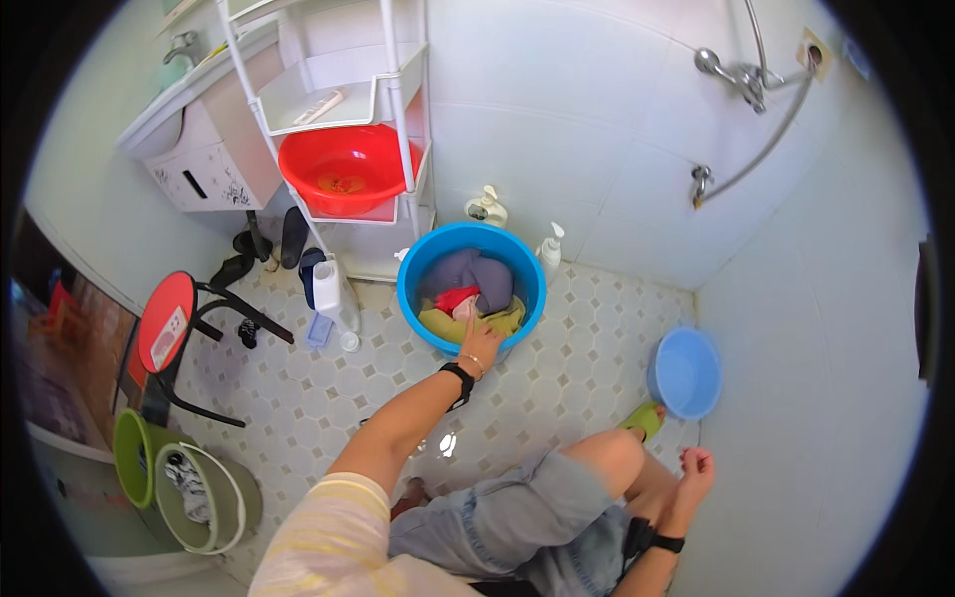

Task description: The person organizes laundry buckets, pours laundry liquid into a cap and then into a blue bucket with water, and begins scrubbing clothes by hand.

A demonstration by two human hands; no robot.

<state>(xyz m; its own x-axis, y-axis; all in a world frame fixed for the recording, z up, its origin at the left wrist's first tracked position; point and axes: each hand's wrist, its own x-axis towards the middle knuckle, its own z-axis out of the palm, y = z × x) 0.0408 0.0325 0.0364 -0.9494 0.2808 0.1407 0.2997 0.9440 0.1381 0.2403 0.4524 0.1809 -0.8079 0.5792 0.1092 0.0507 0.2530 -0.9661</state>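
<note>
A large blue plastic basin (409,280) stands on the tiled floor with wet clothes in it. Among them are a grey-purple garment (496,280), a red cloth (453,298) and a yellow-green cloth (444,326). My left hand (480,345) reaches over the near rim, its index finger pointing at a small pale pink piece (466,307) in the middle; whether it touches is unclear. My right hand (697,472) is off to the right by my knee, fingers curled, apart from the basin. Whether it holds anything small cannot be seen.
Pump bottles (549,252) stand behind the basin. A white shelf rack (321,127) bears a red basin (347,168). Left are an uncapped white bottle (336,295), a red stool (168,321) and a green bucket (250,500) with cloth. A small blue basin (686,373) sits by the right wall.
</note>
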